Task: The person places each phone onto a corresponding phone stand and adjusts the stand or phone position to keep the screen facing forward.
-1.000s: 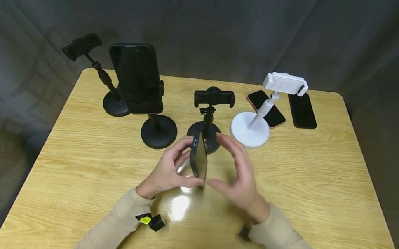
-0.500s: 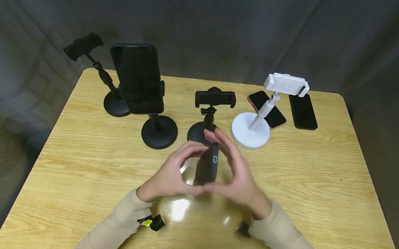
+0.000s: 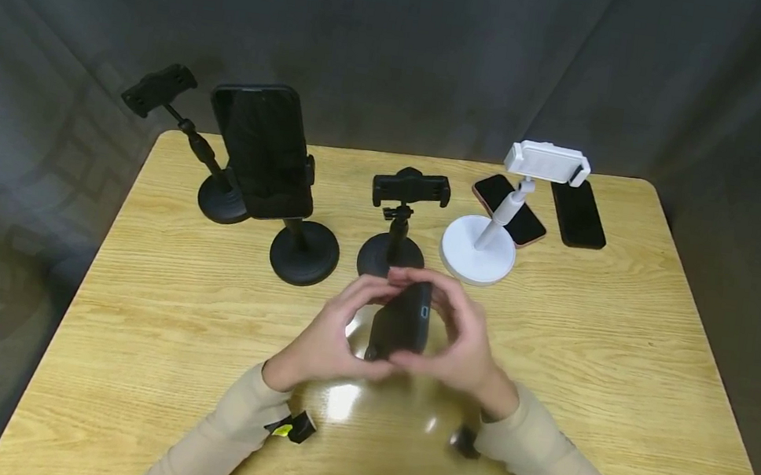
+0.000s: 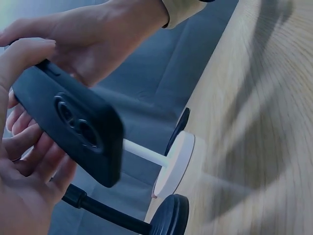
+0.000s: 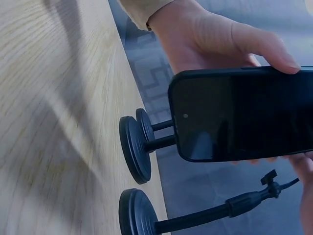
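Observation:
A smartphone (image 3: 400, 325) in a black case is held up on edge over the table between both hands. My left hand (image 3: 326, 335) grips its edges, with thumb and fingers on opposite sides. From the other side my right hand (image 3: 465, 351) also grips it, thumb near the lower edge and fingers over the upper one. The phone's charging port points up towards the head camera. In the left wrist view the case back (image 4: 49, 105) shows its round camera lenses. A dark, blank screen (image 5: 244, 115) faces the right wrist camera.
A black phone stand (image 3: 411, 187) rises just beyond the hands. To its left, another black stand bears a phone (image 3: 263, 148), beside a third black stand (image 3: 159, 89). At right are a white stand (image 3: 477, 249), a pink-edged phone (image 3: 526, 225) and a black phone (image 3: 579, 214).
The right hand, apart from the phone a second ago, has come in and taken hold of it. The phone has turned and shifted slightly right; its back now shows in the head view.

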A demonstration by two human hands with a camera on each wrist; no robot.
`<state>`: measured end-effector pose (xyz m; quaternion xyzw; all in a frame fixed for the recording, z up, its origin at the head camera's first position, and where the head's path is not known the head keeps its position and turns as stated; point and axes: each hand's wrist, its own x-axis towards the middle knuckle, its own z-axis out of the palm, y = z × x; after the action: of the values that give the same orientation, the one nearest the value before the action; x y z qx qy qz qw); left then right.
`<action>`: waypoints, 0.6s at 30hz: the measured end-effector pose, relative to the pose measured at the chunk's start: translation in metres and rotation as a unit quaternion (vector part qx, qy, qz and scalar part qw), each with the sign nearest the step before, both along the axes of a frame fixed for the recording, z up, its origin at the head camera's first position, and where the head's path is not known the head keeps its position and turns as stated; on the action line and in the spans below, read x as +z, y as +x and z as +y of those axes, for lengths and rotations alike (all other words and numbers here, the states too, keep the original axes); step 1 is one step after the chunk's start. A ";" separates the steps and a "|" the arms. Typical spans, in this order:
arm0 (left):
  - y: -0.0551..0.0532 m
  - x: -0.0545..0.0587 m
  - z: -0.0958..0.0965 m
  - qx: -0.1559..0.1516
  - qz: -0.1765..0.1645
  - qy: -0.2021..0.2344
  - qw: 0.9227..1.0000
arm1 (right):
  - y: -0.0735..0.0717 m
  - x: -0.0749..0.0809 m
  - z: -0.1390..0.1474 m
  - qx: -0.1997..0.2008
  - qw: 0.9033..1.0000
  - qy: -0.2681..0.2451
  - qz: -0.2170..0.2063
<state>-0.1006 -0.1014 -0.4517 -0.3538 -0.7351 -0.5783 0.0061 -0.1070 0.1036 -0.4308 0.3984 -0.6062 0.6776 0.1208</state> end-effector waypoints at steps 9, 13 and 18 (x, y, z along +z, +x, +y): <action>0.004 -0.012 0.004 0.049 0.173 -0.020 0.984 | -0.002 0.002 0.000 -0.011 0.994 -0.104 0.009; 0.003 -0.015 0.006 0.090 0.333 -0.014 0.939 | -0.001 0.004 0.000 -0.009 0.990 -0.140 -0.009; -0.001 -0.017 0.008 0.112 0.463 0.008 0.879 | 0.002 0.006 -0.002 -0.016 0.986 -0.165 -0.024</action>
<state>-0.1016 -0.0929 -0.4691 -0.4962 -0.6784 -0.3505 0.4131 -0.1053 0.1012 -0.4244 0.3468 -0.4954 0.7756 0.1809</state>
